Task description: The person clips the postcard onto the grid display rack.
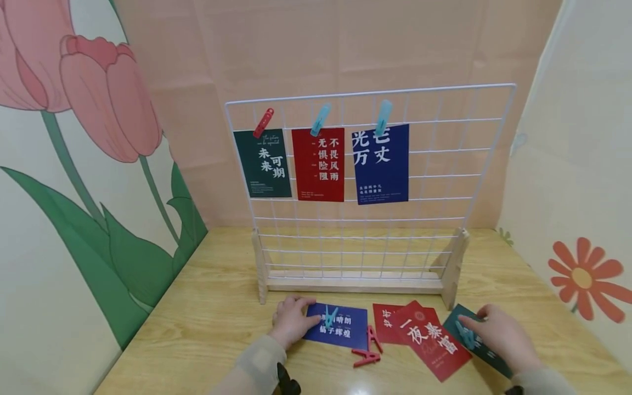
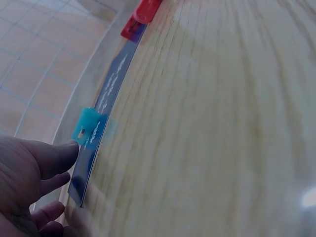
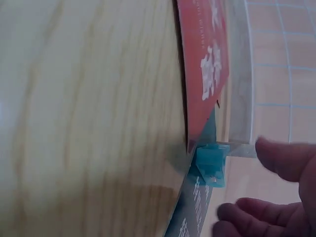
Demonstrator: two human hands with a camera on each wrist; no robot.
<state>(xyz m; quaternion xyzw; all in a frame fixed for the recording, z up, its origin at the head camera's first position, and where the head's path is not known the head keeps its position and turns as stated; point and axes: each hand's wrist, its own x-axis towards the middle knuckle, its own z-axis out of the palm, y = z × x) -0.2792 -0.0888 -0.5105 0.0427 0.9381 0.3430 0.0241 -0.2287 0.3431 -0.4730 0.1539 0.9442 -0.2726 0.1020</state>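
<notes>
At the table's left front, my left hand (image 1: 291,319) is by the left end of a blue card (image 1: 345,337) with white characters. Its thumb is close to a light blue clip (image 1: 329,317) lying on that card; the left wrist view shows the thumb beside the clip (image 2: 87,125). My right hand (image 1: 506,337) is over a dark green card (image 1: 491,351), near another light blue clip (image 1: 465,334). Thumb and fingers are apart in the right wrist view, with the clip (image 3: 211,164) just off them. Two red clips (image 1: 366,357) lie by the blue card.
A white wire grid rack (image 1: 370,236) on wooden feet stands behind. Clipped to it hang a green card (image 1: 264,186), a red card (image 1: 308,164) and a blue card (image 1: 382,175). Two overlapping red cards (image 1: 434,351) lie between my hands.
</notes>
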